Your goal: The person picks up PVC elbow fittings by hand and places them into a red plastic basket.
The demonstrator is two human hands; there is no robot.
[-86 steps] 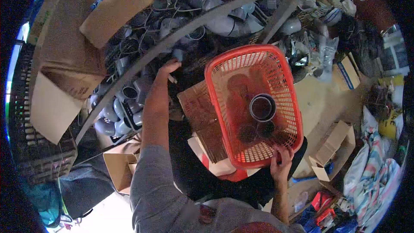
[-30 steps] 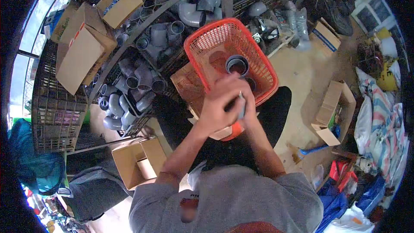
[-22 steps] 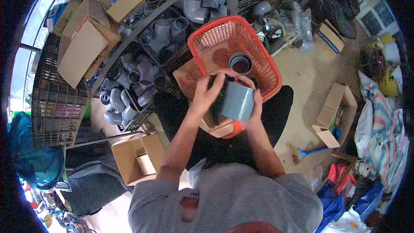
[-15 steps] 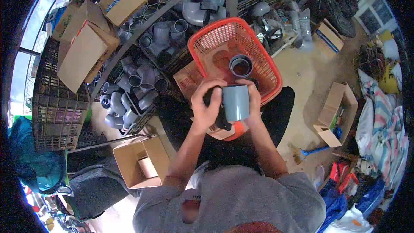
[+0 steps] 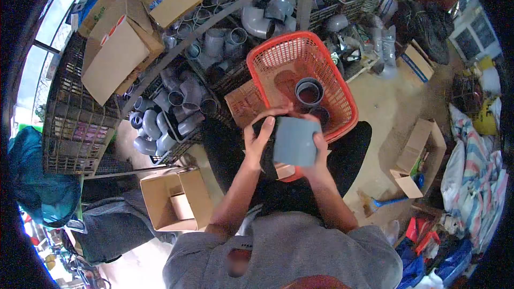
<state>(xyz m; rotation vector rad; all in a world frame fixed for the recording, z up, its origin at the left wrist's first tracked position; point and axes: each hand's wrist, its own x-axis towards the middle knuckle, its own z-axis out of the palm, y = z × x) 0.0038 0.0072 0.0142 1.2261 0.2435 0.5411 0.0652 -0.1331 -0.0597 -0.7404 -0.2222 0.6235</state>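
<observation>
A blue-grey plastic pipe fitting [image 5: 295, 142] is held above my lap, near the front edge of the red basket [image 5: 350, 120]. My left hand [image 5: 261, 132] is closed around its left side, where a dark part shows beside the thumb. Against the right side rests my right hand [image 5: 317, 147], its thumb on the surface and its other fingers mostly hidden behind. Inside the basket stands a dark grey pipe fitting [image 5: 309, 92] with its round opening up, and another [image 5: 320, 115] sits just below it, partly hidden.
Crates of grey pipe fittings [image 5: 187, 93] stand at the left and ahead. An open cardboard box [image 5: 201, 198] sits at lower left, another [image 5: 420, 147] at right near a blue-handled brush [image 5: 391, 201]. A metal bar [image 5: 214, 16] arches across the crates.
The held fitting has tilted and turned between my hands, and my right thumb now lies across its side. The whole view has shifted slightly, with the basket appearing lower and further right.
</observation>
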